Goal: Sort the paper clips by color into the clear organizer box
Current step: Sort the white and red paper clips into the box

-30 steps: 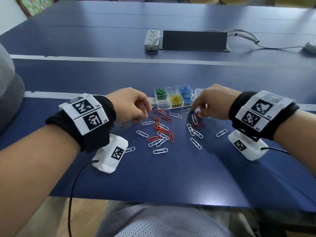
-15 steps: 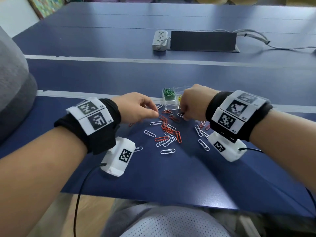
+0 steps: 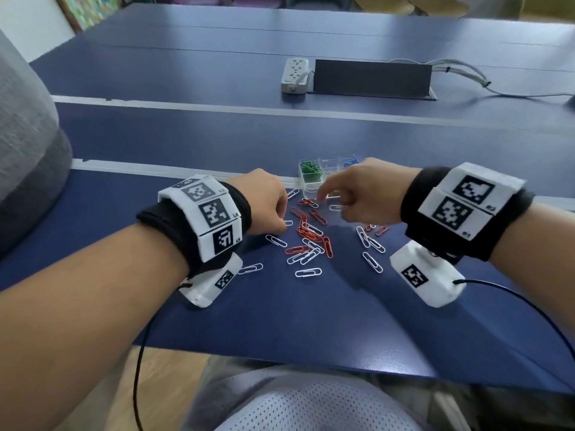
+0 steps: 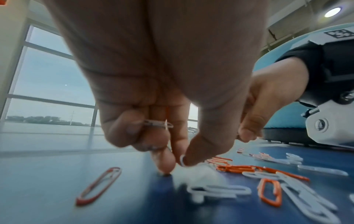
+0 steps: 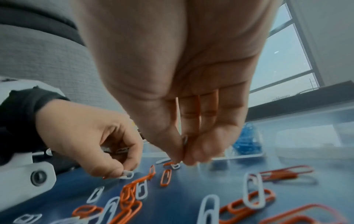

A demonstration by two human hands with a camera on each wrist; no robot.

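Hands crowd organizer box (image 3: 306, 181): left hand (image 3: 264, 206) pinches white clip (image 4: 182, 158), right hand (image 3: 364, 194) grip unclear; power strip (image 3: 294, 74) beyond

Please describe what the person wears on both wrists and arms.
Each forearm is bare. The left wrist and right wrist each carry a black fabric band with white blocks printed with black square markers. Under each hangs a white camera housing, also marked, with a thin black cable.

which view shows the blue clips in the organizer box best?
Right wrist. The blue clips fill one compartment of the organizer box, past the right hand, though blurred. Head view shows only a sliver of them behind that hand. Left wrist view shows none.
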